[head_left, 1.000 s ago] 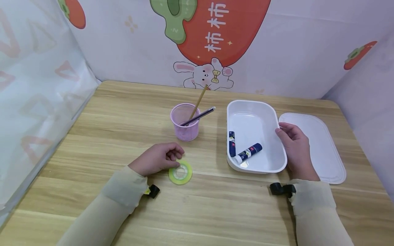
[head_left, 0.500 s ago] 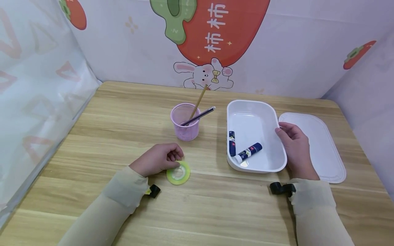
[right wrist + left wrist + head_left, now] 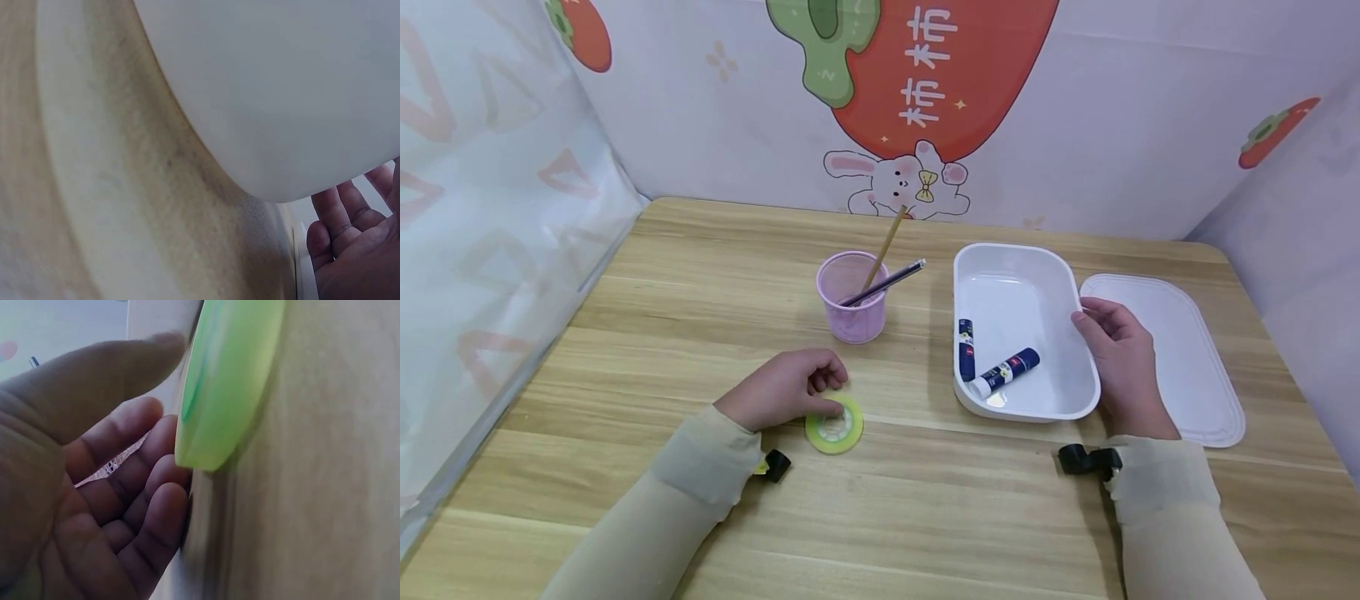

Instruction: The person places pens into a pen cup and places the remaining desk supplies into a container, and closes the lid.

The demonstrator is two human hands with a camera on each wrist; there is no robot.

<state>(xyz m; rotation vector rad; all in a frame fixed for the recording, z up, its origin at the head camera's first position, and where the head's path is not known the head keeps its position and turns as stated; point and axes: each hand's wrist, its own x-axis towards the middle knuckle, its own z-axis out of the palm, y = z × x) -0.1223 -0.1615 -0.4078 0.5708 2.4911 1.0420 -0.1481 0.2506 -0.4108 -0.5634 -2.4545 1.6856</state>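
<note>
In the head view, a yellow-green roll of tape [image 3: 857,423] lies flat on the wooden table [image 3: 910,517]. The thumb of my left hand [image 3: 781,388] rests over its upper left part, while the other fingers curl loosely beside its edge. The left wrist view has the tape roll [image 3: 231,394] close up, with a gap between thumb and fingers. My right hand [image 3: 1122,364] grips the right rim of a white plastic box [image 3: 1007,304], thumb at the rim and fingers outside. Two dark blue glue sticks [image 3: 1009,372] lie inside the box.
A pink cup [image 3: 856,323] stands behind the left hand, holding a brown stick [image 3: 886,247] and dark pencils [image 3: 895,279] that lean right. The white lid [image 3: 1187,367] lies right of the box, partly behind the right hand. A printed cloth [image 3: 1075,125] hangs behind the table.
The tape roll has slid slightly left toward my left hand. The left thumb has shifted a little right, further over the roll. My right hand and the box have stayed put.
</note>
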